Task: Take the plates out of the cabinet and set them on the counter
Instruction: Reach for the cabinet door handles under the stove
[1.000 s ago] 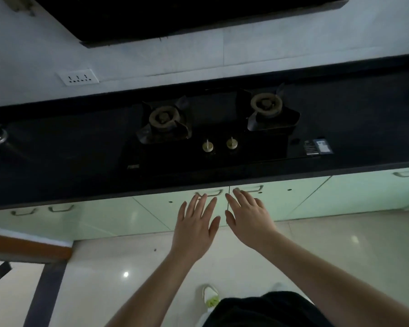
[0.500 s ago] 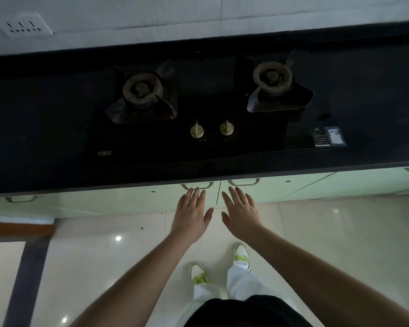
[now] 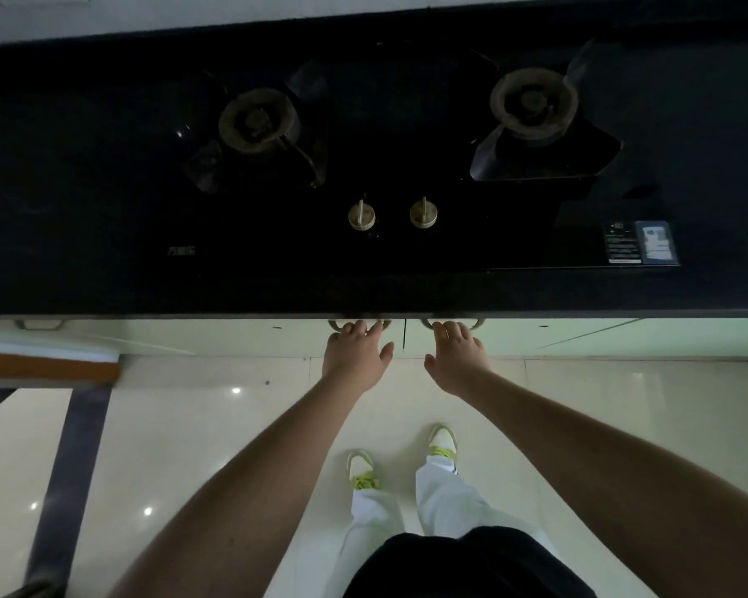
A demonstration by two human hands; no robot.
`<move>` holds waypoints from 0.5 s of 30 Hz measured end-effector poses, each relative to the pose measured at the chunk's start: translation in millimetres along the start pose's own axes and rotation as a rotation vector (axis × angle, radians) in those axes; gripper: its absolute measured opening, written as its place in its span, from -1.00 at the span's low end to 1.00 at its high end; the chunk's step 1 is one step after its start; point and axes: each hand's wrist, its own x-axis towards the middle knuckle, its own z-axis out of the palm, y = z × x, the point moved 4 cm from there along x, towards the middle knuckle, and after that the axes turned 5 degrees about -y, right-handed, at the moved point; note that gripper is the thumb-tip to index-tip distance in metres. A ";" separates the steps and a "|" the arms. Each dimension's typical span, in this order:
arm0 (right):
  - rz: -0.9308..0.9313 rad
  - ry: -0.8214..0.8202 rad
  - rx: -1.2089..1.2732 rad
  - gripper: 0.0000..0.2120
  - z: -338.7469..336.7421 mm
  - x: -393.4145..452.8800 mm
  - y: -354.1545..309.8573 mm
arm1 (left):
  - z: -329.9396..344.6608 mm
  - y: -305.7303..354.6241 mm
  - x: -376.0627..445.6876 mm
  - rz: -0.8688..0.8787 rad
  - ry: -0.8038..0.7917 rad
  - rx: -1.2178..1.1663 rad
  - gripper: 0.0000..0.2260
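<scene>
Landmark: black counter, running across the upper half of the view.

- Gas hob: sitting set into the counter, with two burners and two brass knobs lying nearer the counter's front edge.
- Cabinet doors, pale green: hanging directly beneath the counter's front edge, both showing as shut, a thin dark seam running between them.
- Left hand: reaching up under the counter's edge, fingers curling over the left door handle, thumb sticking out free to the side.
- Right hand: reaching up beside it, fingers hooking over the right door handle, thumb likewise spreading free. How firmly either hand is gripping cannot be told; the fingertips are disappearing under the counter's overhang.
- Plates: not showing anywhere; nothing is resting on the counter beside the hob.
- Person's white shoes: standing on the glossy tiled floor below the counter.
</scene>
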 end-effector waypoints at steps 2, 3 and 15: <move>-0.022 -0.025 -0.048 -0.46 -0.6 -1.7 2.8 | -6.1 1.7 6.9 -0.024 -0.053 -0.007 -0.50; -0.036 -0.038 -0.078 -0.47 -0.7 -2.5 5.2 | -6.5 2.1 7.9 -0.036 -0.074 -0.014 -0.50; -0.087 -0.024 -0.121 -0.41 43.2 -69.8 26.0 | 40.9 1.8 -65.4 -0.092 -0.069 -0.106 -0.46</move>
